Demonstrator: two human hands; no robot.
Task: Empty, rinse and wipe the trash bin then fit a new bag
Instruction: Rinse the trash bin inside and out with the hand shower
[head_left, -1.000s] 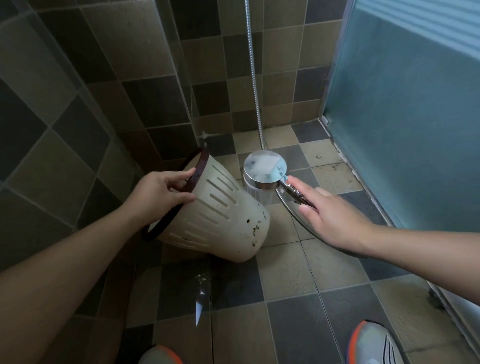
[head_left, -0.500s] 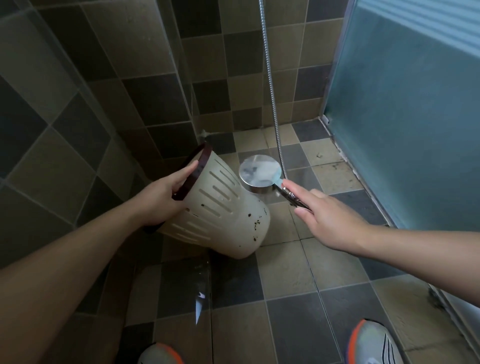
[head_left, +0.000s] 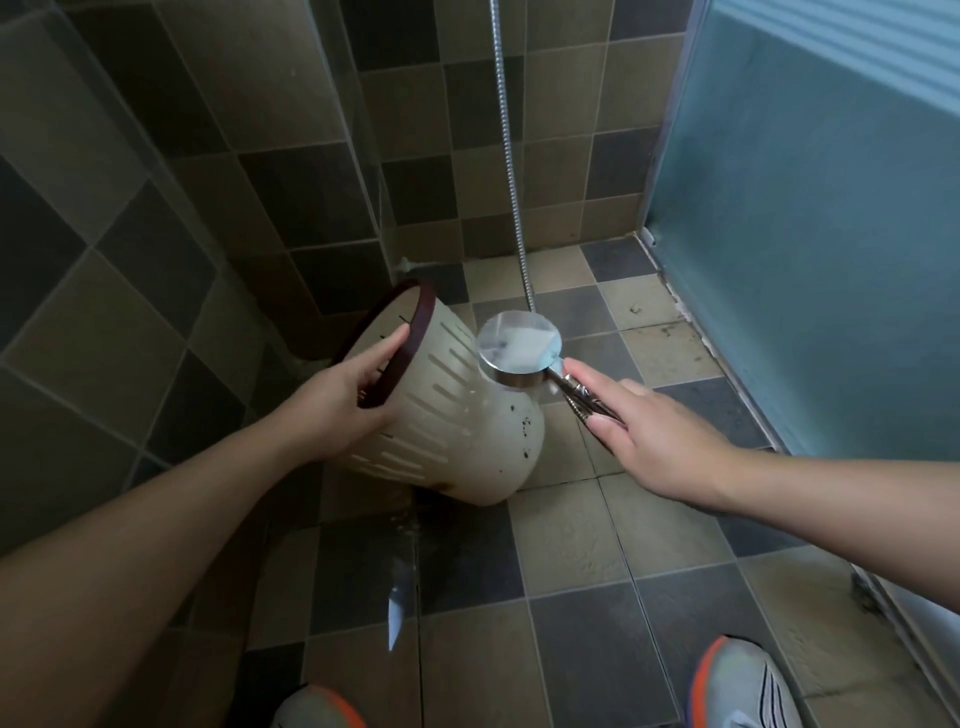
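A cream slotted trash bin (head_left: 457, 421) with a dark brown rim is held tilted above the tiled floor, mouth toward the upper left, dark specks near its base. My left hand (head_left: 343, 400) grips the rim, thumb on the outside and fingers inside the mouth. My right hand (head_left: 644, 426) holds the chrome handle of a round shower head (head_left: 517, 345), index finger stretched along the handle. The shower head hangs over the bin's side with its face down against the wall of the bin. Water runs down the bin and drips off its base.
A metal shower hose (head_left: 511, 182) hangs from above to the shower head. A tiled wall stands at the left and back. A frosted glass door (head_left: 810, 218) closes off the right. The floor (head_left: 576, 530) is wet below the bin. Two shoes (head_left: 743, 691) show at the bottom edge.
The shower head has moved left, from beside the bin to over its side. The bin is tipped slightly more upright and the left hand's grip on the rim has shifted.
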